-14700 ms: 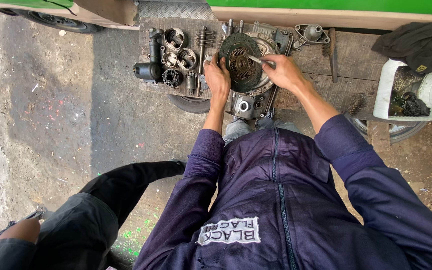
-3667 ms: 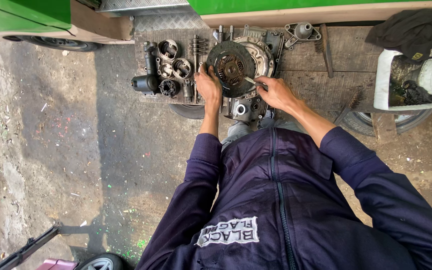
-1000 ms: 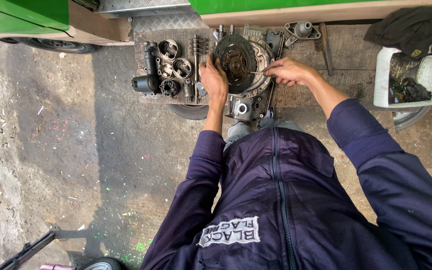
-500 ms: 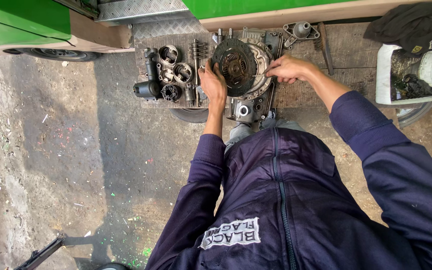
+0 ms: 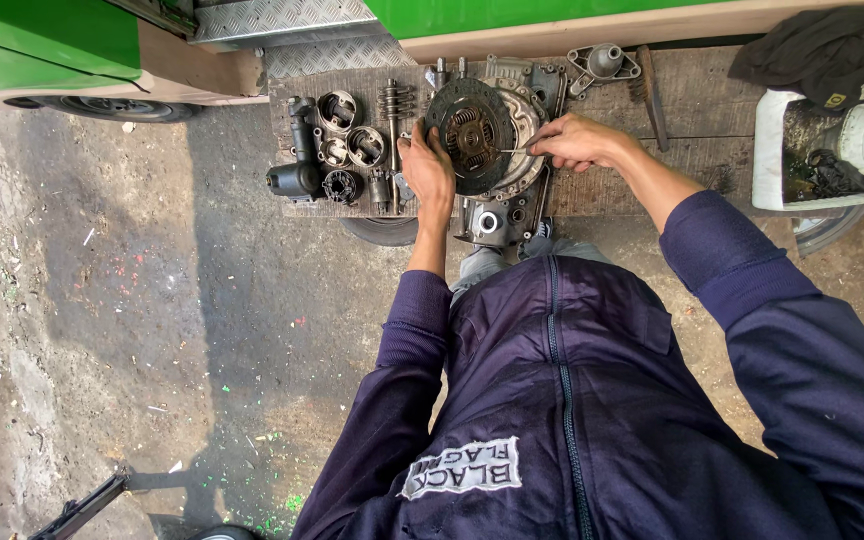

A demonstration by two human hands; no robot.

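Note:
A dark round clutch disc (image 5: pixel 472 135) lies on a grey metal engine housing (image 5: pixel 525 170) atop a wooden board (image 5: pixel 602 185). My left hand (image 5: pixel 428 170) grips the disc's left rim. My right hand (image 5: pixel 574 142) rests at the disc's right side and pinches a thin metal tool (image 5: pixel 514 151) whose tip points toward the disc's hub. Both arms are in dark blue sleeves.
Pistons, a gear shaft and a dark cylinder part (image 5: pixel 337 150) lie on the board's left end. A white tub (image 5: pixel 767 150) with dark rags stands at right. A green vehicle body (image 5: pixel 42 45) and chequered plate (image 5: pixel 282 20) border the top. A tyre (image 5: pixel 382 230) shows under the board.
My right hand has shifted slightly down and left, bringing the thin tool toward the disc's centre. My left hand stays on the disc's rim.

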